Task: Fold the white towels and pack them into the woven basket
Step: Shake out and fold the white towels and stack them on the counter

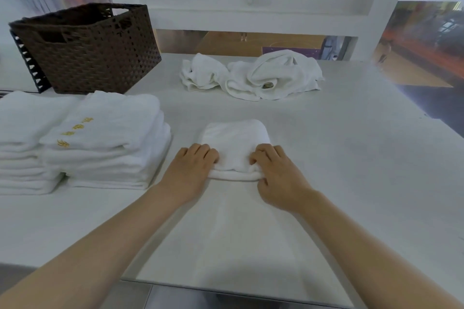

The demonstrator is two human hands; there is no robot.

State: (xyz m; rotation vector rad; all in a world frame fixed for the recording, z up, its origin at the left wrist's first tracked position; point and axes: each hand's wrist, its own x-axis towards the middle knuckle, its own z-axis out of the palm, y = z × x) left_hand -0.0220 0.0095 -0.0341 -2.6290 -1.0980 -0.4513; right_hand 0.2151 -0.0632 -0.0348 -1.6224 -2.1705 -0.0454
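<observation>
A long white towel lies on the white table, its far end folded back over itself into a thick pad. My left hand grips the left side of the near fold edge. My right hand grips the right side of it, fingers on top, thumb under. The towel's unfolded part runs toward me between my forearms. Two stacks of folded white towels stand at the left, one with gold embroidery. The dark brown woven basket sits behind them at the far left. Its inside is not visible.
A heap of crumpled white towels lies at the table's far side under a window. A black crate is partly hidden behind the basket. The table's near edge runs just below the towel's end.
</observation>
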